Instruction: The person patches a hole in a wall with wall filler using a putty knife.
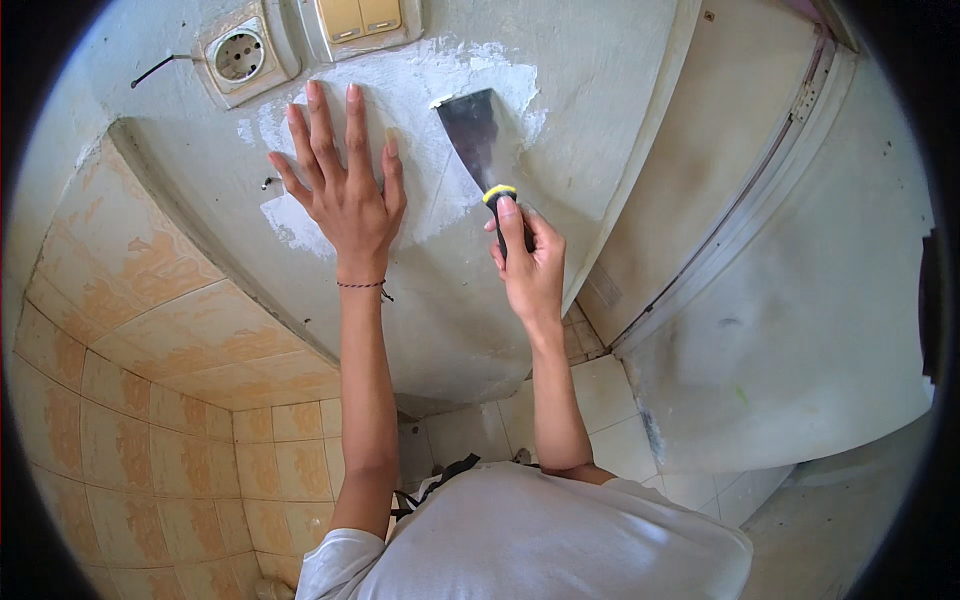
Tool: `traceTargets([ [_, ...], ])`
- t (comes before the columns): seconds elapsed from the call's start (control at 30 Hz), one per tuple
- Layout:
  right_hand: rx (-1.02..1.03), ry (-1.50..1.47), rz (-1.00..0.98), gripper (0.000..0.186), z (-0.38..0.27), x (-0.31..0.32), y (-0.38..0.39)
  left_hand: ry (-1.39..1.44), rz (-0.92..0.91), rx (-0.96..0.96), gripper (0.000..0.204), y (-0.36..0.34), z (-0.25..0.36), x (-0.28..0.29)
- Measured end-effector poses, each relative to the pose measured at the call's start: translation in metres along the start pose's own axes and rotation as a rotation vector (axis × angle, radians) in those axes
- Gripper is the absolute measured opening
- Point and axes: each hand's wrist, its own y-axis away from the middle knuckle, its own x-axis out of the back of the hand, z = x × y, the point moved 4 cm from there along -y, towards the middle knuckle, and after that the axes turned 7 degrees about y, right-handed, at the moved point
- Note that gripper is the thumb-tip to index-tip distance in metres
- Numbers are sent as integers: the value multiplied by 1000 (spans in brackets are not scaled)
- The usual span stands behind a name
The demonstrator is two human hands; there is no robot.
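Head view: 1 wall [440,325] with white coating [516,82], looks mid-scrape or mid-smooth, can't tell which; next move probably calls for a flat, steady stroke. Counting: 2 hands, left hand [348,200] spread wide, seemingly on the wall, right hand [537,258] gripping 1 putty knife [472,125] over that coating; 1 2-rocker light switch [362,16]; 1 wall socket [240,56].

A white shirt [560,545] and dark cord bracelet [361,285] are worn.
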Motion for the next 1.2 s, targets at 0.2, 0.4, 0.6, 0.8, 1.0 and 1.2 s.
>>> traceTargets([
  [0.2,-6,6,42,41,-4,1,4,-21,-1,-5,57,0,1,0],
  [0.4,12,-19,48,40,-1,0,5,-39,-6,-35,55,-1,3,1],
  [0.6,11,-16,4,40,-4,-4,2,-17,3,-6,58,-1,0,0],
  [0.8,-28,29,24,41,4,1,5,-21,7,-22,57,-2,3,1],
  [1.0,1,-15,21,42,0,-3,3,-28,13,-30,57,0,0,0],
  [1.2,12,-5,34,41,2,-2,4,-15,13,-11,60,-1,1,-1],
])
